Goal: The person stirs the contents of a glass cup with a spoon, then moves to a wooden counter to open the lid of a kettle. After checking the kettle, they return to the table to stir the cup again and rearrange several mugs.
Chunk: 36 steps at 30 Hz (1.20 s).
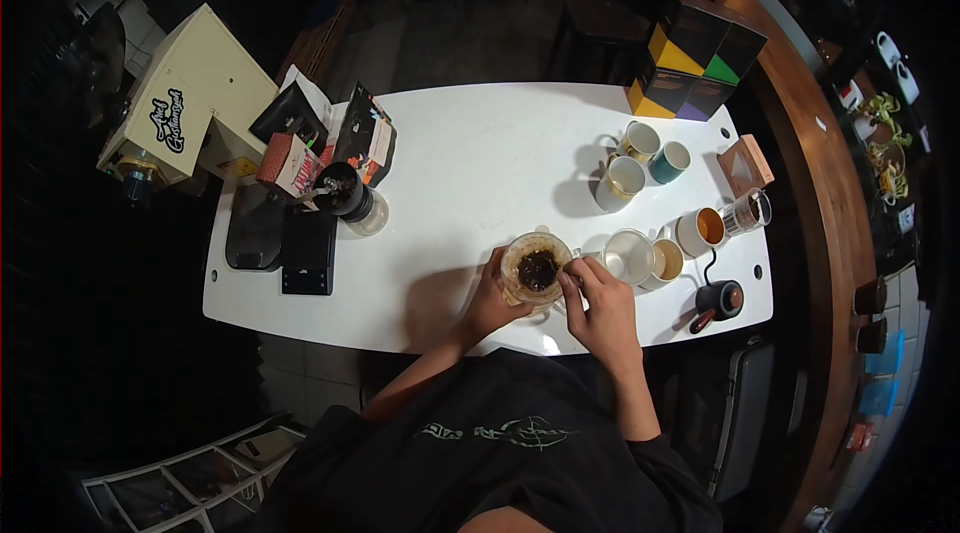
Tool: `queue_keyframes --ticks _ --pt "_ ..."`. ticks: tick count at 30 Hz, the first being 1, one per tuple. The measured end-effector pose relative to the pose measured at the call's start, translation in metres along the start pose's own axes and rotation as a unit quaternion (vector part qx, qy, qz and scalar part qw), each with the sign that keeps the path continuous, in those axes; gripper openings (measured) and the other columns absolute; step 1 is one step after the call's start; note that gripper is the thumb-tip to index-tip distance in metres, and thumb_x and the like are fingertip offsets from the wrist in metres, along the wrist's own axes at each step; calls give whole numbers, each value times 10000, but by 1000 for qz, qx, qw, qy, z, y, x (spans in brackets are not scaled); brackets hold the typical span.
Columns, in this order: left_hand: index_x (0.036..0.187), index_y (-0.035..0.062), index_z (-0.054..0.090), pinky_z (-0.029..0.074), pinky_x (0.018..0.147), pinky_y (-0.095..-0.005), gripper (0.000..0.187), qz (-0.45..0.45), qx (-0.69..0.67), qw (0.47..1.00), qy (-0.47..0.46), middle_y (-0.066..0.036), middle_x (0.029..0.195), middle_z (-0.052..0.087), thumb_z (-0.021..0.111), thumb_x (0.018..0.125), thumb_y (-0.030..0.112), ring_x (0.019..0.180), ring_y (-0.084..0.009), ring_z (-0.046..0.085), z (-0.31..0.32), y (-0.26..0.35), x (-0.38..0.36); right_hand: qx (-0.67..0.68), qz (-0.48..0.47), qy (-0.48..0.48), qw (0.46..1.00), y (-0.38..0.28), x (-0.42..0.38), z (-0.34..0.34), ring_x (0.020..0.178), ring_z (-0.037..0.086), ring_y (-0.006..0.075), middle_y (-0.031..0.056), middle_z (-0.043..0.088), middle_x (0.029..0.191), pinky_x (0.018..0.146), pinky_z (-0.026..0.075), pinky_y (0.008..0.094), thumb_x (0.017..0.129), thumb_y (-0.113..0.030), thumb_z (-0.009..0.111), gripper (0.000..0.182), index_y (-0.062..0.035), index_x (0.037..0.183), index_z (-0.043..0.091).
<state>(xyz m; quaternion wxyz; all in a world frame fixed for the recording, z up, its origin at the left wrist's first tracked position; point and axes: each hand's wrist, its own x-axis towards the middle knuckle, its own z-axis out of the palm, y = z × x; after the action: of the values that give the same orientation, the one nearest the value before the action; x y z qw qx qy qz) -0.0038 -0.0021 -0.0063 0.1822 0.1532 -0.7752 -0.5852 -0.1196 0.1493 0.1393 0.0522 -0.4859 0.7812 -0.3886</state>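
Observation:
My left hand (489,301) is wrapped round the left side of a coffee dripper (511,268), near the table's front edge. Wet, dark coffee grounds (537,271) lie in its bottom, and brownish stains mark the inner wall. At the right rim my right hand (600,308) has its thumb and fingers pinched together. What lies between those fingertips is too small to make out. Just right of the dripper stand a clear glass vessel (629,257) and a cup with a tan inside (665,261).
White table (450,173). Right: mugs (621,183), an orange-lined cup (706,226), a tipped glass (747,212), a black gooseneck kettle (722,300), and black boxes (693,58). Left: a hand grinder (345,193), a black scale (308,255), coffee packages (292,168), and a cream machine (190,93).

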Motion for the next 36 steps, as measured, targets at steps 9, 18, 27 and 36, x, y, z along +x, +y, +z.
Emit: queue_keyframes --ticks 9,18,27,36 --pt "1415 21 360 424 1105 -357 901 21 27 999 20 -106 1346 458 853 661 31 1290 -242 497 3 -12 0 26 2 -3 1000 8 0 1 673 645 349 145 628 835 591 497 415 940 -102 632 93 -9 939 623" --pt "1392 34 353 458 1077 -355 862 23 2 1000 18 -115 1320 506 833 678 5 1245 -220 546 1 6 1 49 8 -8 999 10 2 1 684 636 370 145 632 838 594 494 440 929 -125 644 105 -23 940 623" --pt "1404 42 331 458 1088 -360 875 24 -48 998 18 -115 1320 498 820 681 -23 1272 -211 529 3 1 0 52 -3 -11 999 9 4 -1 655 667 316 147 640 838 586 513 370 950 -63 617 86 21 934 627" --pt "1407 33 326 459 1082 -345 887 33 -14 999 14 -115 1331 482 834 680 4 1285 -218 518 1 1 0 64 20 -22 998 8 4 0 691 640 372 148 647 843 598 492 445 936 -128 635 100 -29 942 623"
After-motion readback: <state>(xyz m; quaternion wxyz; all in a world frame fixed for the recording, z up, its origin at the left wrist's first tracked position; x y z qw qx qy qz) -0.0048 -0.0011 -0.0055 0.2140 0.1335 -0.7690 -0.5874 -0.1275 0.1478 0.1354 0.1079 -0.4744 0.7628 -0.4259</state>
